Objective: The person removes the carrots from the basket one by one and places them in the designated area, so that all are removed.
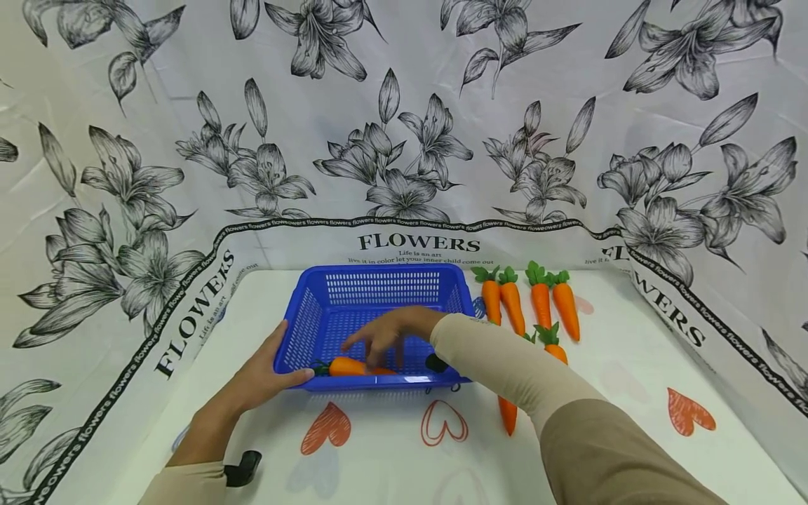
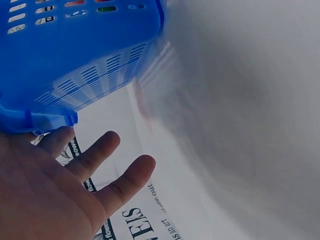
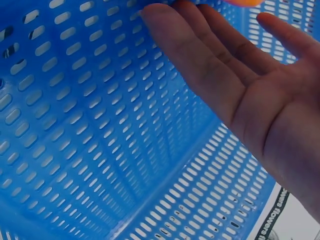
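A blue plastic basket [image 1: 391,272] with slotted walls stands in the middle of the table. My left hand [image 1: 260,373] holds its left rim near the front corner, thumb over the top; in the left wrist view the other fingers [image 2: 127,182] stretch out beside the outer wall. Inside the basket, an orange toy carrot [image 1: 346,366] with a green top lies along the front wall. Right over it is my right hand [image 1: 385,335], reaching down with loosely extended fingers. In the right wrist view the carrot [image 3: 245,2] shows only partly, past the fingers.
Several more carrots [image 1: 566,308] lie right of the basket, some partly hidden by my right sleeve [image 1: 505,354]. A white cloth with hearts covers the table [image 1: 391,449]. Flower-printed fabric [image 1: 404,140] hangs behind and at both sides.
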{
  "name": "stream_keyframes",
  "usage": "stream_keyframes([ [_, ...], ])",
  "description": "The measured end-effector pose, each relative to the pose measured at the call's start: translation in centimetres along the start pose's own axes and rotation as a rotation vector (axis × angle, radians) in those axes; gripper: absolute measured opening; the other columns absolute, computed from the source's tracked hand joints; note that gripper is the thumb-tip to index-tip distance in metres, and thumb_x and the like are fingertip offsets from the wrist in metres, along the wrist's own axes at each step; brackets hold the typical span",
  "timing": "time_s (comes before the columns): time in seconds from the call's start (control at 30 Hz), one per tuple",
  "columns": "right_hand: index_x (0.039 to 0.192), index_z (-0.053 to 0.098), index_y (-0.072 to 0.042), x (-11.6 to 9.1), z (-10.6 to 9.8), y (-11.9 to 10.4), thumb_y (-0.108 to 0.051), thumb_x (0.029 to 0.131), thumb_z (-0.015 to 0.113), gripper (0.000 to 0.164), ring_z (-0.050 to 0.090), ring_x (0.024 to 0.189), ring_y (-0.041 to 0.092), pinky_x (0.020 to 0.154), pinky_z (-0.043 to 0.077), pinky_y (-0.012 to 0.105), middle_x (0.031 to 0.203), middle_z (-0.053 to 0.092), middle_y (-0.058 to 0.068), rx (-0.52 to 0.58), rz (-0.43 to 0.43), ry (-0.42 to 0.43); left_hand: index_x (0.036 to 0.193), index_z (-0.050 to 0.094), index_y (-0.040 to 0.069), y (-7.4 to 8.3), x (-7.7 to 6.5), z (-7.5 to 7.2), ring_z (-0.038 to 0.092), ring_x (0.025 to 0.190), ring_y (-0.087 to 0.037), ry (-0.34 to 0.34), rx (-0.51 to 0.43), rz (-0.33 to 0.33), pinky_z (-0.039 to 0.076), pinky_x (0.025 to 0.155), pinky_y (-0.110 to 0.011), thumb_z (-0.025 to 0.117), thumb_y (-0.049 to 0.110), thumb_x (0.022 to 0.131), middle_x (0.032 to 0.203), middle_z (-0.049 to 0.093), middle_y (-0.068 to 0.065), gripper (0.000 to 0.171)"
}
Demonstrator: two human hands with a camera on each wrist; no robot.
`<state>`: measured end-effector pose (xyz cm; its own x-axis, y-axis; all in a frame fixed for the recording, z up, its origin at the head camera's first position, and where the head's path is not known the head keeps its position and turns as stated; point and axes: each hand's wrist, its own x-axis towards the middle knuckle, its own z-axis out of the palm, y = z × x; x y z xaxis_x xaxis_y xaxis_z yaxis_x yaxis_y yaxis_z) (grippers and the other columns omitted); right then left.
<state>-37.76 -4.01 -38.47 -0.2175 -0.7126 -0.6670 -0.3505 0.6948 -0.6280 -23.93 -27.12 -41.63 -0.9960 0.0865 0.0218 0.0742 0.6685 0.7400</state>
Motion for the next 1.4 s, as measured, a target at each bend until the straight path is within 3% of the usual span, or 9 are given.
stream_keyframes([
  [0.67, 0.118, 0.046, -0.046, 0.1, 0.5, 0.0, -0.009, 0.076, 0.064, 0.058, 0.056, 0.083, 0.022, 0.060, 0.050, 0.043, 0.103, 0.050, 0.001, -0.026, 0.046, -0.060, 0.140, -0.006, 0.019, 0.3, -0.2, 0.3, 0.021, 0.121, -0.039, 0.011, 0.001, -0.014, 0.022, 0.089, -0.061, 0.066, 0.047, 0.070, 0.142, 0.004, -0.013, 0.104],
  [1.07, 0.118, 0.045, -0.048, 0.0, 0.3, 0.1, -0.005, 0.075, 0.065, 0.064, 0.058, 0.082, 0.020, 0.060, 0.051, 0.040, 0.103, 0.054, -0.001, -0.067, 0.008, -0.062, 0.140, -0.006, 0.019, 0.3, -0.2, 0.4, 0.021, 0.121, -0.039, 0.014, -0.006, -0.010, 0.021, 0.090, -0.061, 0.067, 0.043, 0.071, 0.143, 0.004, -0.013, 0.102],
  [1.4, 0.116, 0.045, -0.050, -1.1, -0.3, -0.6, -0.007, 0.074, 0.067, 0.064, 0.055, 0.086, 0.018, 0.057, 0.051, 0.037, 0.106, 0.052, 0.000, -0.066, -0.004, 0.002, 0.140, -0.006, 0.019, 0.3, -0.2, 0.3, 0.022, 0.120, -0.039, 0.010, 0.003, -0.023, 0.022, 0.089, -0.061, 0.066, 0.046, 0.070, 0.143, 0.004, -0.013, 0.103],
])
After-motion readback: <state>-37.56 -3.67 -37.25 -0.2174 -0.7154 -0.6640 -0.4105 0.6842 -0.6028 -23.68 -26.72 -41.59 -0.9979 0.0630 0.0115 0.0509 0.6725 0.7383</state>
